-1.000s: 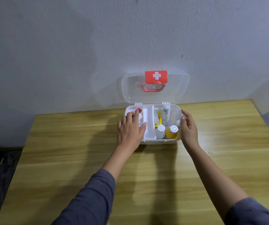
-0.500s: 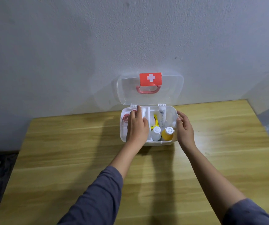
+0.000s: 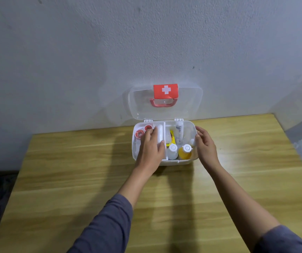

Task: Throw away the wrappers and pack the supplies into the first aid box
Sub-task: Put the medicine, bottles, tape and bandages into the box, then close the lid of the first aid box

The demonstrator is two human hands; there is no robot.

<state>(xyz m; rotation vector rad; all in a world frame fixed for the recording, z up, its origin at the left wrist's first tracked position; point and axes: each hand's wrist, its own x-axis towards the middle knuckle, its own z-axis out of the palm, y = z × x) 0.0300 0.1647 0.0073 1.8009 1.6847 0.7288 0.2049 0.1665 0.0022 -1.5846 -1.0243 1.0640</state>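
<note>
Left hand point(image 3: 151, 150) shifted leftward — tape rolls point(image 3: 143, 130) uncovered.

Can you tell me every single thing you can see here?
box: 1, clear white, far middle of table, open
lid: 1, clear, red cross patch and handle, upright against wall
tape rolls: 2, red, box's left tray
bottles: 2, one white, one orange, box's front right
tube: 1, white, box's back right
table: 1, light wood
wall: grey, behind
left hand: in left tray
right hand: at box's right edge
</note>
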